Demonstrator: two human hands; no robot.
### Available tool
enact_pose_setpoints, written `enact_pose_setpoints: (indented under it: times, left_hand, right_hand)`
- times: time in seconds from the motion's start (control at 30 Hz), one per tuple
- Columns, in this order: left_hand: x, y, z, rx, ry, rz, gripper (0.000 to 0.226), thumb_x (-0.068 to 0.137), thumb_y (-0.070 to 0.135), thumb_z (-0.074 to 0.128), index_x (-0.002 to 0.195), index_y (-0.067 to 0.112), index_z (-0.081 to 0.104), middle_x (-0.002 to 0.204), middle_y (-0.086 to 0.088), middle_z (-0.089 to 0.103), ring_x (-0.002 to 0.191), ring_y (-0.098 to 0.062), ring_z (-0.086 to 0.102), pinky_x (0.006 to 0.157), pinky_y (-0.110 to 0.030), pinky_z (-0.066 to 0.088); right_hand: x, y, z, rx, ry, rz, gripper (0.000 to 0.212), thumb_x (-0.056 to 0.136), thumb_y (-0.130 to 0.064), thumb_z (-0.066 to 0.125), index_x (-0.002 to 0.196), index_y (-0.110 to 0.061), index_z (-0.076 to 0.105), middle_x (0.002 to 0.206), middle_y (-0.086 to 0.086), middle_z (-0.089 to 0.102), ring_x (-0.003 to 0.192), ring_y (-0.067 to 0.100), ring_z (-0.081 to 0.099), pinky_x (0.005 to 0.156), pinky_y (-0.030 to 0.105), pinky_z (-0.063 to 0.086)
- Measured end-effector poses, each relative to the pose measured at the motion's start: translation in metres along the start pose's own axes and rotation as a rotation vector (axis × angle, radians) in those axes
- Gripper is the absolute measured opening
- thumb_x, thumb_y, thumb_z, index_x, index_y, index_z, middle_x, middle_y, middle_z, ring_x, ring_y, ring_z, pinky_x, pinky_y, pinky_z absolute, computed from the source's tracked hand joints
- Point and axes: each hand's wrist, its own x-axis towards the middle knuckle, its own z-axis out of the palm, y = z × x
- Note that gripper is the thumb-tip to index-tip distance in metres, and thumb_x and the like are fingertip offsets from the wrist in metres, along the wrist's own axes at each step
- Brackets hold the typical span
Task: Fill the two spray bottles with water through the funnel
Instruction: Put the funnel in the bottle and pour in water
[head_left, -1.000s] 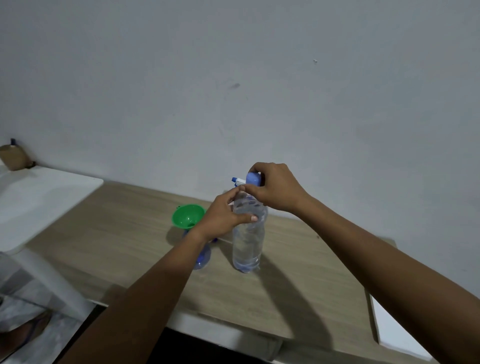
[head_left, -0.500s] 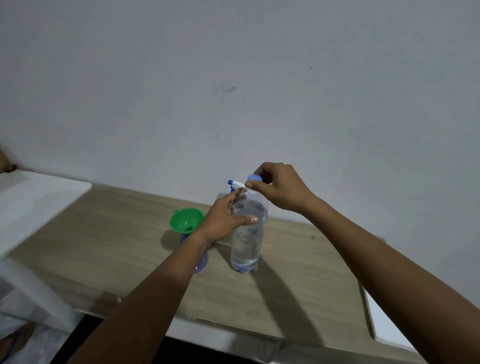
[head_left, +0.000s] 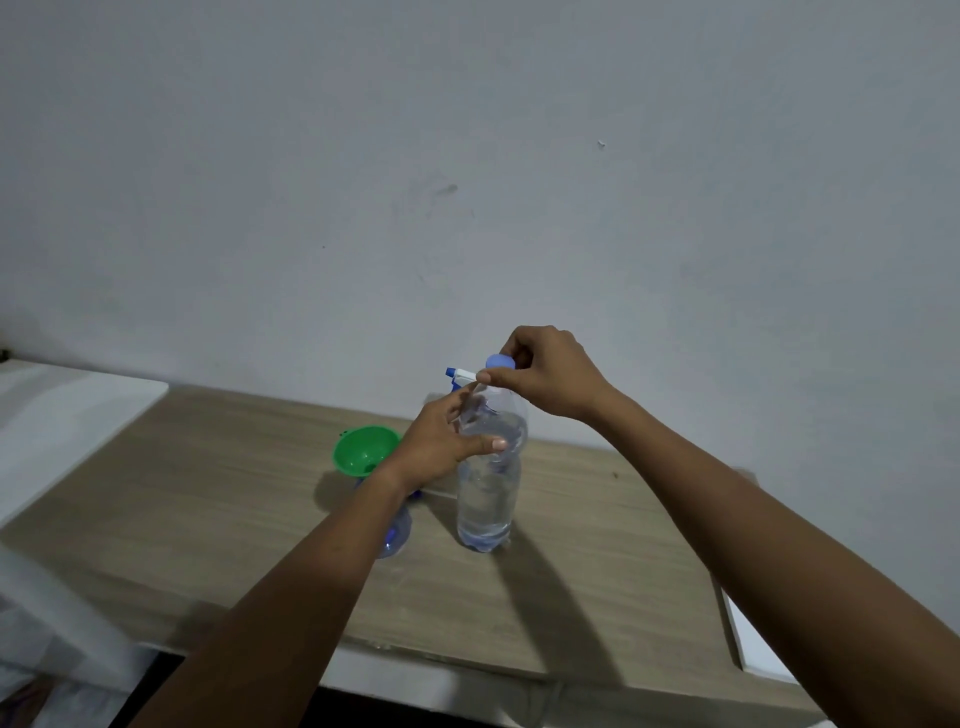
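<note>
Near the table's (head_left: 208, 519) back edge, my left hand (head_left: 441, 447) grips the water bottle (head_left: 488, 499) upright while my right hand (head_left: 545, 379) pinches its cap (head_left: 500, 361); I should twist gently, squeezing lightly, beside the funnel (head_left: 363, 451)

Person, head view: two bare forearms; left hand (head_left: 441, 441) and right hand (head_left: 550, 376) uncovered. No sleeve reaches the wrists. Short fingernails; no rings, watch or gloves worn.

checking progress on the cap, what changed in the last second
The right hand went from covering the blue cap to pinching it with the fingertips, cap now exposed. The left hand kept its grip on the water bottle; the green funnel stayed put.
</note>
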Motion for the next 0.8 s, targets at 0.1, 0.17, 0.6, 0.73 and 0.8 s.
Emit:
enact_pose_setpoints:
  times: [0.1,0.17,0.6,0.73,0.8]
  left_hand:
    - [-0.001,-0.001,0.001,-0.001,-0.009,-0.005,0.090,0.068,0.026,0.092,0.146,0.032,0.046,0.140,0.009,0.059,0.131,-0.006,0.054,0.112,-0.039,0.045]
    - [-0.001,-0.001,0.002,-0.010,-0.011,-0.006,0.091,0.068,0.026,0.092,0.147,0.033,0.045,0.140,0.008,0.059,0.130,-0.007,0.055,0.110,-0.038,0.047]
    - [-0.004,0.003,0.003,0.010,-0.002,-0.019,0.087,0.072,0.023,0.089,0.147,0.030,0.046,0.141,0.009,0.058,0.131,-0.008,0.053,0.109,-0.031,0.045]
    - [-0.006,0.005,0.006,-0.024,0.012,-0.018,0.088,0.073,0.015,0.088,0.149,0.026,0.044,0.141,0.007,0.058,0.131,-0.008,0.054,0.098,-0.016,0.049]
    - [-0.007,0.004,0.007,-0.025,0.017,-0.019,0.088,0.073,0.015,0.088,0.149,0.026,0.044,0.141,0.007,0.058,0.130,-0.008,0.055,0.103,-0.021,0.049]
  right_hand:
    - [0.001,0.001,-0.010,0.039,-0.133,-0.059,0.021,0.087,-0.038,0.078,0.093,-0.019,0.069,0.072,-0.003,0.063,0.061,0.010,0.051,0.063,0.024,0.041]
    - [0.003,0.004,-0.017,0.028,-0.235,-0.086,0.015,0.092,-0.034,0.073,0.102,-0.022,0.071,0.078,0.005,0.068,0.062,0.011,0.053,0.065,0.027,0.045]
    - [0.002,0.003,-0.009,0.024,-0.123,-0.054,0.030,0.086,-0.041,0.079,0.089,-0.017,0.063,0.069,-0.008,0.058,0.062,0.010,0.051,0.060,0.024,0.039]
    - [0.006,0.004,-0.026,0.095,-0.353,-0.075,0.018,0.095,-0.027,0.070,0.112,-0.019,0.071,0.081,0.003,0.067,0.070,0.014,0.059,0.071,0.029,0.055]
    - [0.008,0.000,-0.033,0.095,-0.430,-0.061,0.020,0.097,-0.025,0.068,0.117,-0.021,0.070,0.084,0.001,0.067,0.073,0.012,0.061,0.074,0.024,0.057]
